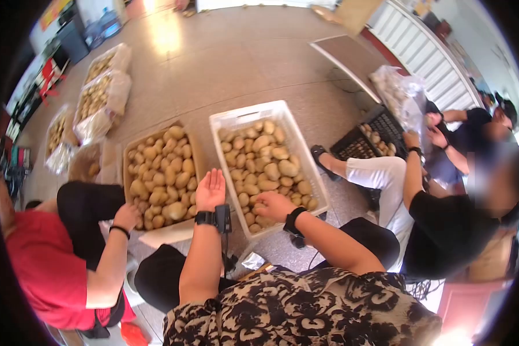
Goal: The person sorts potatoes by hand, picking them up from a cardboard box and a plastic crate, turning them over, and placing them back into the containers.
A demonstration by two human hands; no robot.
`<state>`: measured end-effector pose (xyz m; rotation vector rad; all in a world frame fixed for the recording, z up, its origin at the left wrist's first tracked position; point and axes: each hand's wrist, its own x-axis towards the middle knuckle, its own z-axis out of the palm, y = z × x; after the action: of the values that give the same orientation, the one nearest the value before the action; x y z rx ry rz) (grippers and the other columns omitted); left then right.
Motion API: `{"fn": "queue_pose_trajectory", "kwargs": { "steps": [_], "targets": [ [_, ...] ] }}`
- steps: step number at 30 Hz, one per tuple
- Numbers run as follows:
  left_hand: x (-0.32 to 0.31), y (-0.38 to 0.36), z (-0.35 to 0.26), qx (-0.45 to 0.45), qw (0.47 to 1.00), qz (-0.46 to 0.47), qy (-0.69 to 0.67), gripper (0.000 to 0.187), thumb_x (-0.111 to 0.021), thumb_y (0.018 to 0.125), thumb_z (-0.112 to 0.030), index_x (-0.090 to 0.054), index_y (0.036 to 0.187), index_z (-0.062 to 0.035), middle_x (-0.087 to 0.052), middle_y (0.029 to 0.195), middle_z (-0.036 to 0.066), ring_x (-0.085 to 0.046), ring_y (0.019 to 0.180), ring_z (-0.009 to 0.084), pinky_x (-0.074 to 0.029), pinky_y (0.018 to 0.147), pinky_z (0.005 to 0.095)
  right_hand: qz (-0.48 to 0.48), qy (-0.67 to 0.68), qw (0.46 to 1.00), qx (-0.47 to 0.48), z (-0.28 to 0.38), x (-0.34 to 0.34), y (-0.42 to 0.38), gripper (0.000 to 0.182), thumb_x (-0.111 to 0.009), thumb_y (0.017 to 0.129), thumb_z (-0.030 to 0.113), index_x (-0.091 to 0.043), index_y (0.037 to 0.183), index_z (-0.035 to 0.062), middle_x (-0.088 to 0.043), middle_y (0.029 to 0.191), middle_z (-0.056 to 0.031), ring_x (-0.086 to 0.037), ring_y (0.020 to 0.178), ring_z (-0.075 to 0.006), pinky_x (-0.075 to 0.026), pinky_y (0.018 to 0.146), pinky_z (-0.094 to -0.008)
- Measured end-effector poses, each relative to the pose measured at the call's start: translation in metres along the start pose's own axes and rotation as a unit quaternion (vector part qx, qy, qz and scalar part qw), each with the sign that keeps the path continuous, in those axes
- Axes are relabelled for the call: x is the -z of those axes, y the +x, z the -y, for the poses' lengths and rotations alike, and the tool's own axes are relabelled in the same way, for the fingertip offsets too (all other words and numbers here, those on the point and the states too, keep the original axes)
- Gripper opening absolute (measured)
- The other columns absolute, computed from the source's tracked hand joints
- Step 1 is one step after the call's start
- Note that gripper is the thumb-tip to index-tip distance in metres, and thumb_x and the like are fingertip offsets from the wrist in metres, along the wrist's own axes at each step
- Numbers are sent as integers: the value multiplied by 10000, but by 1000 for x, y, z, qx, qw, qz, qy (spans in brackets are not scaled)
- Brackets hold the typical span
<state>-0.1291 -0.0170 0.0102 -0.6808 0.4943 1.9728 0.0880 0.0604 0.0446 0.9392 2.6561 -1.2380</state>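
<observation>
My left hand (211, 189) is palm up with its fingers stretched out and nothing in it, between the cardboard box and the white crate. My right hand (274, 206) reaches over the lower part of the white crate (318, 183), its fingers curled down at the brown oval produce (271, 171); what they hold is hidden. More of the same potato-like or kiwi-like pieces (167, 167) fill the cardboard box (199, 144) to the left. Both my wrists wear black bands, and a small dark device sits on the left one.
At left, a person in red has a hand (127, 216) at the cardboard box's edge. At right, a person in black sits by a black crate (352, 141) and a plastic bag (406, 95). Lined boxes (95, 101) stand at upper left.
</observation>
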Motion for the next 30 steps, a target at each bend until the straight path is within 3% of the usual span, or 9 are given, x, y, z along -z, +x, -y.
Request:
{"fn": "queue_pose_trajectory", "kwargs": {
  "steps": [5, 12, 18, 23, 26, 30],
  "targets": [
    [1, -9, 33, 110, 987, -2, 120, 227, -427, 897, -123, -489, 1089, -19, -549, 1139, 109, -497, 1090, 303, -424, 924, 412, -26, -15, 1000, -1, -3, 9, 2, 399, -609, 733, 240, -556, 1075, 41, -564, 1040, -193, -517, 1017, -329, -424, 863, -381],
    [13, -1, 38, 122, 976, 2, 181, 279, -412, 916, -143, -457, 1171, -38, -453, 1289, 73, -431, 1189, 312, -443, 888, 412, -57, -8, 998, -29, -16, 21, 7, 397, -611, 726, 158, -526, 1092, 29, -497, 1104, -179, -476, 1053, -347, -405, 898, -392],
    [8, -4, 40, 118, 970, -23, 210, 342, -445, 907, -167, -432, 1238, -87, -462, 1296, 43, -429, 1202, 283, -396, 923, 397, -115, -61, 991, -23, -28, 27, 18, 444, -614, 725, 179, -497, 1135, 55, -484, 1120, -181, -460, 1058, -349, -391, 909, -405],
    [2, -4, 46, 109, 965, -30, 237, 335, -440, 911, -176, -431, 1232, -79, -438, 1313, 56, -424, 1201, 301, -415, 906, 403, -122, -86, 988, -32, -28, 22, 26, 468, -645, 715, 213, -490, 1128, 59, -469, 1122, -179, -423, 1080, -365, -381, 917, -421],
    [13, 1, 39, 127, 969, -23, 211, 326, -478, 889, -176, -460, 1206, -104, -435, 1318, 23, -416, 1214, 266, -385, 923, 391, -113, -91, 989, -24, -34, 15, 34, 453, -638, 718, 209, -486, 1112, 45, -470, 1128, -182, -416, 1092, -373, -388, 908, -436],
    [13, 1, 38, 130, 969, -14, 209, 321, -461, 889, -180, -471, 1196, -87, -453, 1309, 32, -425, 1206, 279, -348, 956, 399, -108, -30, 994, 3, -29, 15, 36, 424, -616, 729, 186, -502, 1110, 39, -528, 1079, -197, -488, 1032, -354, -408, 883, -410]
  ]
}}
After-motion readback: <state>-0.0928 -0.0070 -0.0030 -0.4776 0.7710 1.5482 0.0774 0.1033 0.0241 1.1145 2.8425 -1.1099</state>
